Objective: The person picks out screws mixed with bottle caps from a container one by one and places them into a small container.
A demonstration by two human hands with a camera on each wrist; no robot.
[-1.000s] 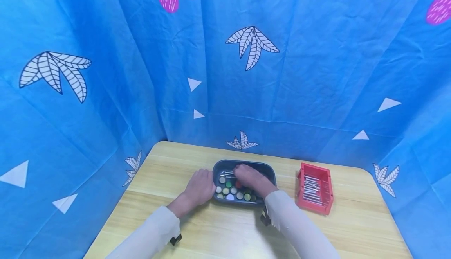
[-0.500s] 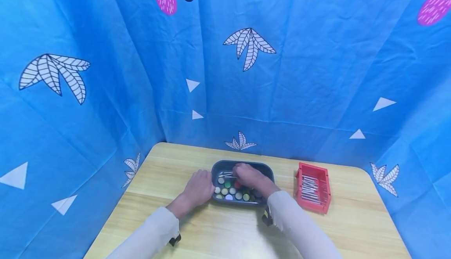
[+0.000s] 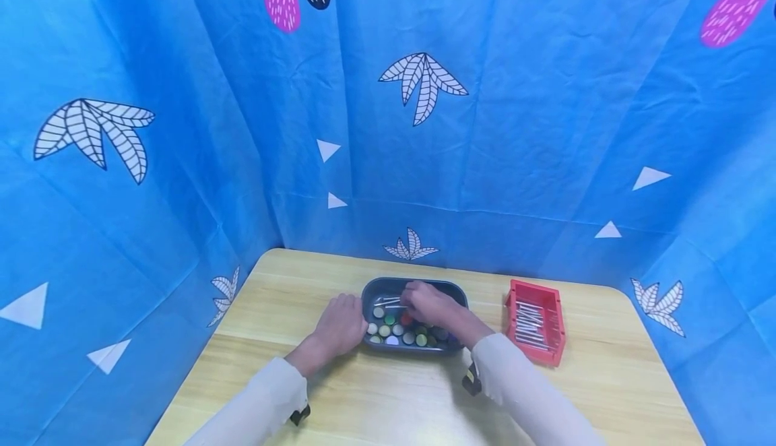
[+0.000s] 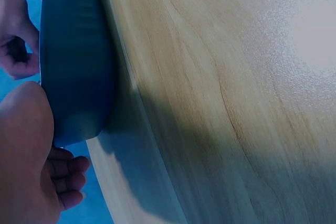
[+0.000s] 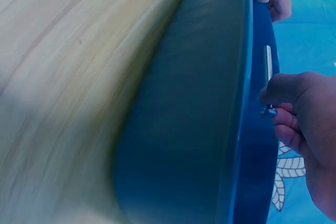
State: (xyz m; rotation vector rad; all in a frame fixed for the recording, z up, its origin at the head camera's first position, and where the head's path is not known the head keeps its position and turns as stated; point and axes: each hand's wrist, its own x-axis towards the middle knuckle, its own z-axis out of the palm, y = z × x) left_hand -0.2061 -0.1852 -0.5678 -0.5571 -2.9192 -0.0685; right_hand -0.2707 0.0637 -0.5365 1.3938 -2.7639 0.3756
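A dark grey tray [image 3: 461, 291] stands near the far side of the table. Its left end is gripped by my left hand [image 3: 341, 323], with the thumb [image 4: 31, 100] at the rim and the other fingers curled beyond the wall. My right hand [image 3: 427, 303] is over the tray's inside. Between its thumb and fingers it pinches a thin silver rod with a head [image 5: 268, 61], like a bolt or nail. Similar silver rods [image 3: 388, 301] lie at the tray's back left. Round coloured discs [image 3: 384, 331], like bottle caps, cover its front part; some are hidden by my right hand.
A red bin [image 3: 560, 338] to the right of the tray holds several silver rods [image 3: 529, 323]. The wooden table [image 3: 388, 399] is bounded by blue patterned curtains [image 3: 400, 163] at the back and both sides.
My right forearm has swung slightly to the right, while the hand stays over the tray. My left hand keeps its hold on the tray's end. The head view has shifted a little.
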